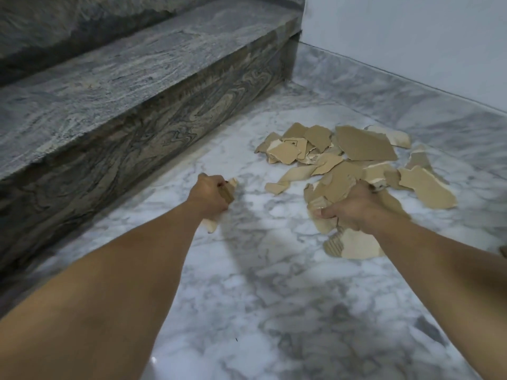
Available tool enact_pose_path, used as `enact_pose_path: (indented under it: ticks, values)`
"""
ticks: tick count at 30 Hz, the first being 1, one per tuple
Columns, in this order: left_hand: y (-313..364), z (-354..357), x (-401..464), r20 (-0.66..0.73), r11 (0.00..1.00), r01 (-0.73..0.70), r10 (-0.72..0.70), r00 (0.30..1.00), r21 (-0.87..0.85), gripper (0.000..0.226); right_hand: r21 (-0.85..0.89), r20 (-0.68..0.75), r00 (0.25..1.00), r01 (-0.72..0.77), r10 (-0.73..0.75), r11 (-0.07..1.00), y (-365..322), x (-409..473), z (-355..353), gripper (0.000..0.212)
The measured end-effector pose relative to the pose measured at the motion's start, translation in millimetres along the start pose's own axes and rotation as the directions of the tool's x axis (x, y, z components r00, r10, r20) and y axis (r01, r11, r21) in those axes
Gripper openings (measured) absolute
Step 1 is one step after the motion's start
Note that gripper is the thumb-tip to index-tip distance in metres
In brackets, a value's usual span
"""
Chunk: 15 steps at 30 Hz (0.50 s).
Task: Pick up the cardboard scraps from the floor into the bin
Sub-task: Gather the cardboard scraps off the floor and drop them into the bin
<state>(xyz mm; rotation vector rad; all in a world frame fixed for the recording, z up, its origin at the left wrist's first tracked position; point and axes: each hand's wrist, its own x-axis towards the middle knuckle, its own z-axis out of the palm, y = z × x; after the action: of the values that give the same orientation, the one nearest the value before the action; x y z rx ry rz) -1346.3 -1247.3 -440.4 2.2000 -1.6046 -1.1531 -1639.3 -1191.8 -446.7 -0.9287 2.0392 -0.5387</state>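
Cardboard scraps (365,149) fill left hand (210,194) and right hand (354,205).

The floor (274,283) is polished white marble with grey veins, glossy enough to carry soft pale reflections and one small bright glint near the bottom edge. On the left a stone step (123,86) runs diagonally away toward the far corner; its tread is grey with fine streaks, and its riser (153,149) is darker, swirled with brown and black bands. A second, higher step (68,26) shows at the top left. On the right a plain pale blue-grey wall (411,31) meets the floor along a marble skirting (397,89) of the same veined stone. The light is dim, cool and even, with soft shadows.
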Motion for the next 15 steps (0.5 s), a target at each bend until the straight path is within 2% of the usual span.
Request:
enact_pose_path:
  ticks: [3, 4, 7, 8, 10, 13, 15]
  values:
    - [1.6, 16.8, -28.0, 0.026, 0.993, -0.115, 0.115, 0.993, -0.014, 0.01, 0.019, 0.117, 0.992, 0.035, -0.037, 0.999, 4.2, -21.7, 0.3, 0.098]
    - [1.1, 21.3, -38.7, 0.049, 0.992, -0.119, 0.12, 0.992, -0.031, 0.013, 0.021, 0.166, 0.986, 0.033, -0.036, 0.999, 4.9, -29.9, 1.0, 0.092]
    - [6.2, 28.3, -68.3, 0.032, 0.991, -0.129, 0.13, 0.991, -0.034, 0.024, 0.087, 0.314, 0.947, 0.048, -0.073, 0.995, 1.5, -54.2, 3.8, 0.053]
    - [7.7, 26.2, -78.9, 0.025, 0.989, -0.15, 0.151, 0.988, -0.012, 0.025, 0.094, 0.341, 0.934, 0.081, -0.109, 0.992, -0.3, -61.3, 4.0, 0.047]
    - [13.7, 13.1, -96.3, 0.013, 0.986, -0.153, 0.154, 0.988, -0.061, 0.022, 0.068, 0.367, 0.914, 0.157, -0.171, 0.985, -8.5, -77.1, 0.9, 0.057]
    - [27.0, -22.7, -126.2, 0.063, 0.976, -0.12, 0.134, 0.989, -0.182, 0.019, -0.001, 0.402, 0.884, 0.26, -0.237, 0.966, -31.4, -105.5, -9.2, 0.102]
    - [33.9, -48.6, -152.6, 0.065, 0.969, -0.156, 0.17, 0.983, -0.191, 0.026, -0.03, 0.413, 0.866, 0.321, -0.281, 0.947, -46.7, -118.7, -12.6, 0.114]
